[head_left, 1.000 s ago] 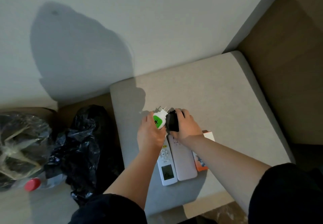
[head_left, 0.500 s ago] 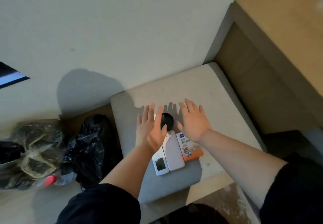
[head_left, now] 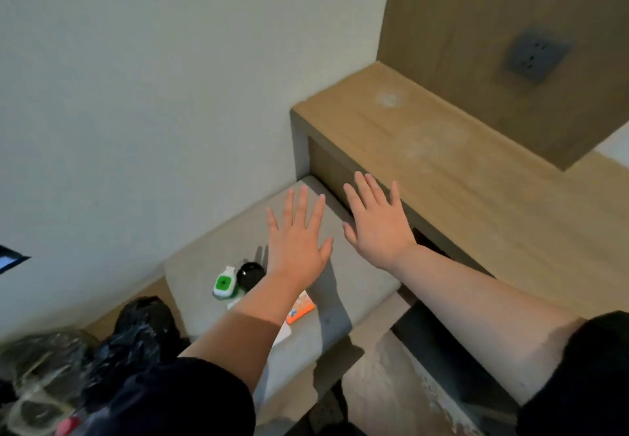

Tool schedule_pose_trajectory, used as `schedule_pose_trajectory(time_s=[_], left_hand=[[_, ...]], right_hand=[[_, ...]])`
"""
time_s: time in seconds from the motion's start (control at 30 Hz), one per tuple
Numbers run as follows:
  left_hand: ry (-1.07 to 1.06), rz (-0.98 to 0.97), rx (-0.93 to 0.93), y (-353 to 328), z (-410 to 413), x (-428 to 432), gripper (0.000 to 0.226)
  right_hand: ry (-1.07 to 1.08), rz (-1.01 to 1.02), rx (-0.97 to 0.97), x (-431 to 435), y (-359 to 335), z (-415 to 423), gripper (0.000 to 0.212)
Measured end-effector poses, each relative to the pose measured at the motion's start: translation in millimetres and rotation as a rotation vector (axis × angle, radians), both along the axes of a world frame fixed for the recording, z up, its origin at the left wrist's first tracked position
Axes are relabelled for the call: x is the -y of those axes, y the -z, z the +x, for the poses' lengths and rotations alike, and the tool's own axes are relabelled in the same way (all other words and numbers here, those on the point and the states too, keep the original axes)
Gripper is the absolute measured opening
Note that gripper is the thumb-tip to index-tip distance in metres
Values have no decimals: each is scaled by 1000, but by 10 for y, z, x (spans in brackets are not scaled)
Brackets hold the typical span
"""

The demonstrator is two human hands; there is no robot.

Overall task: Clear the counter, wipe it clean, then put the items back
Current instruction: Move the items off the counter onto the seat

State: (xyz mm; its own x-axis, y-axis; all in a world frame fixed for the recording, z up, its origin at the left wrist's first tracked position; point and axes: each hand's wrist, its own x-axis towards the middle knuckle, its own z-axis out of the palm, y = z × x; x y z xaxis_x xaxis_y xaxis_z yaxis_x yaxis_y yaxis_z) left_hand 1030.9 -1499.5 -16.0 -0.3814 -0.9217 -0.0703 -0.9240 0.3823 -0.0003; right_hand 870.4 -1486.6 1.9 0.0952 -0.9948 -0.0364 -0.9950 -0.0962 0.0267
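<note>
My left hand (head_left: 296, 238) and my right hand (head_left: 376, 221) are raised side by side with fingers spread, holding nothing, above the far end of the grey cushioned seat (head_left: 343, 286). On the seat lie a white-and-green plug-in device (head_left: 224, 283), a round black object (head_left: 251, 274) touching it, and an orange box (head_left: 301, 308). My left forearm hides most of the box and the remotes beside it. The wooden counter (head_left: 442, 149) stretches to the right, dusty with pale marks.
Black bin bags (head_left: 136, 337) and a clear bag with a red-capped bottle (head_left: 68, 425) sit at the lower left. A grey wall socket (head_left: 534, 54) is set in the wooden panel above the counter. A white wall stands behind the seat.
Both hands let go of the plug-in device and the black object, opened flat and rose toward the counter. The view swung up and right, bringing the counter top in.
</note>
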Motion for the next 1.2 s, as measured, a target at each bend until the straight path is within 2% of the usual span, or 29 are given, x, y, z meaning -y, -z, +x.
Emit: schedule_pose_trajectory(time_s=[0.2, 0.57, 0.77, 0.93, 1.2], left_hand=[[210, -86, -32, -473, -1086, -803, 74], [538, -107, -61, -832, -3332, -3142, 71], [704, -82, -54, -910, -4257, -4275, 71], [844, -88, -65, -986, -4900, -4967, 70], [1037, -121, -122, -1026, -5918, -5700, 68]], right_hand=[[237, -87, 21, -1137, -450, -1025, 70], [677, -139, -23, -4122, -870, -3015, 74], [856, -138, -57, -5532, -939, -3820, 75], [973, -96, -66, -6404, -931, -4248, 74], [1127, -96, -93, -7342, -931, -4942, 71]])
